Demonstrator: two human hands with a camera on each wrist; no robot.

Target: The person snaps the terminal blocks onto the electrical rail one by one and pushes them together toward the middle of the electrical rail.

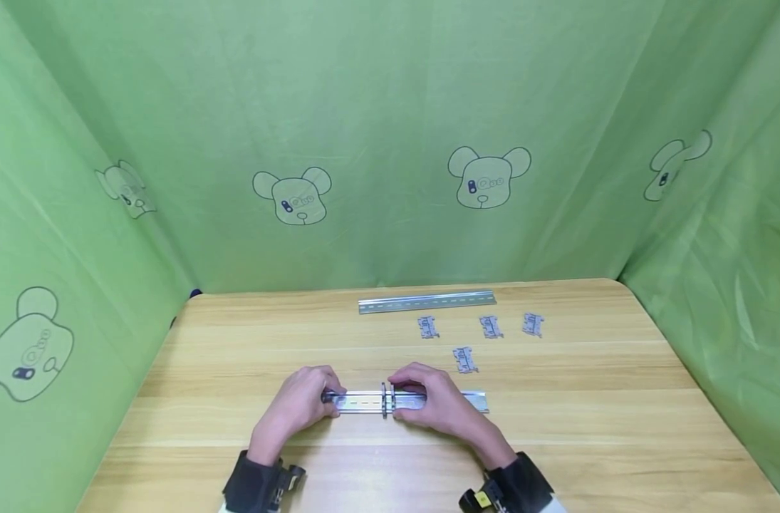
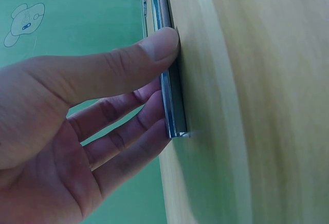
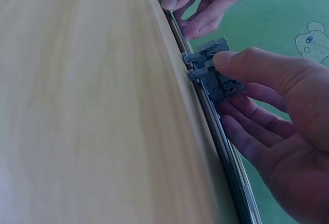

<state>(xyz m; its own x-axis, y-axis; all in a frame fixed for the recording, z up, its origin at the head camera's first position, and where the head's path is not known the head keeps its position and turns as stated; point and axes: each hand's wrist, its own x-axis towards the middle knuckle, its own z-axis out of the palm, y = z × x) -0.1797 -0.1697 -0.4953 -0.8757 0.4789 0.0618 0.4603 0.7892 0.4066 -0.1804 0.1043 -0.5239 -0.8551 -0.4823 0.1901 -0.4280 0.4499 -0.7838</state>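
Note:
A slotted metal DIN rail [image 1: 362, 403] lies crosswise on the table in front of me. My left hand [image 1: 303, 400] grips its left end, the thumb [image 2: 160, 44] on the near edge and the fingers behind the far side. Two grey terminal blocks stand side by side across the rail near its middle. My right hand [image 1: 436, 402] holds the right terminal block [image 3: 222, 82] between thumb and fingers, its foot right at the rail. The left terminal block [image 1: 384, 400] stands a narrow gap away from it.
Several more grey terminal blocks lie flat beyond the rail, among them one terminal block [image 1: 464, 360] nearest my right hand. A second DIN rail [image 1: 428, 302] lies at the back of the wooden table [image 1: 236, 342]. Green curtains [image 1: 390, 107] enclose the table's back and sides.

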